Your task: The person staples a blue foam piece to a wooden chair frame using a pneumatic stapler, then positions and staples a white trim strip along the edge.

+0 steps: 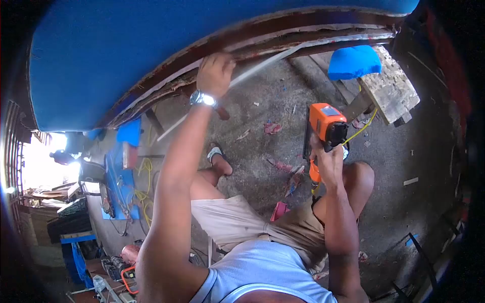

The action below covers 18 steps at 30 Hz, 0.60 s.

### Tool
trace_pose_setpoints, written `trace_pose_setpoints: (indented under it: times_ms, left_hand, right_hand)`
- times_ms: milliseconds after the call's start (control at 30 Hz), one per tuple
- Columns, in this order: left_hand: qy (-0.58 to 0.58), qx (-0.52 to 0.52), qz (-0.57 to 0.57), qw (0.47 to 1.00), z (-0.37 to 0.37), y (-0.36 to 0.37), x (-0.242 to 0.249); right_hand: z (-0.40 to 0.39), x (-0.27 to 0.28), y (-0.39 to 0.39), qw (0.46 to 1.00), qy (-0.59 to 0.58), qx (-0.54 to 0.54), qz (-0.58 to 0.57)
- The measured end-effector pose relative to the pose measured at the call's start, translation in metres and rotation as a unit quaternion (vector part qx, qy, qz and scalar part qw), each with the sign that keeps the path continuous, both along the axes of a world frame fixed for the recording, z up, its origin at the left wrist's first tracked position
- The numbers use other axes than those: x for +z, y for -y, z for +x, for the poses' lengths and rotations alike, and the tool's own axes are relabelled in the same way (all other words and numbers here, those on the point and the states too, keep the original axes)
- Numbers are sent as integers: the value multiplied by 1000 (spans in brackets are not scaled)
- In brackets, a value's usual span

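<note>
My right hand is wrapped round the handle of an orange and black air stapler, held over the floor above my knee. A yellow hose runs from the tool. My left hand, with a watch on the wrist, is at the edge of a large blue upholstered panel. Its fingers are bent against the brown frame edge, and their tips are partly blurred. A long pale strip runs along that edge and hangs down past my left hand.
A worn wooden bench with blue fabric stands at upper right. Pink scraps lie on the concrete floor. Blue material, yellow hose and tools are at left. Dark thin bars stand at lower right.
</note>
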<state>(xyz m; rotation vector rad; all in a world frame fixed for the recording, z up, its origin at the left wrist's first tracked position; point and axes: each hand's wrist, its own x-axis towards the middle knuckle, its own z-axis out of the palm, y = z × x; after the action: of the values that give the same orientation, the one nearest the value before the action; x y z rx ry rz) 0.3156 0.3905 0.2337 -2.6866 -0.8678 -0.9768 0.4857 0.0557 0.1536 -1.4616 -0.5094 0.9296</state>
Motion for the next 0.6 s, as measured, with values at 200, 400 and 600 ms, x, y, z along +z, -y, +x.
trace_pose_setpoints:
  times_ms: [200, 400, 600]
  left_hand:
    - [20, 7, -83, 996, 25, 1, -5]
    - [36, 51, -81, 995, 29, -11, -10]
    - [-52, 153, -150, 975, 31, -23, -8]
  right_hand:
    - [-1, 5, -1, 1000, -5, -13, 25]
    - [-2, 5, 3, 999, -6, -18, 30]
    - [-2, -2, 2, 998, -33, -40, 25]
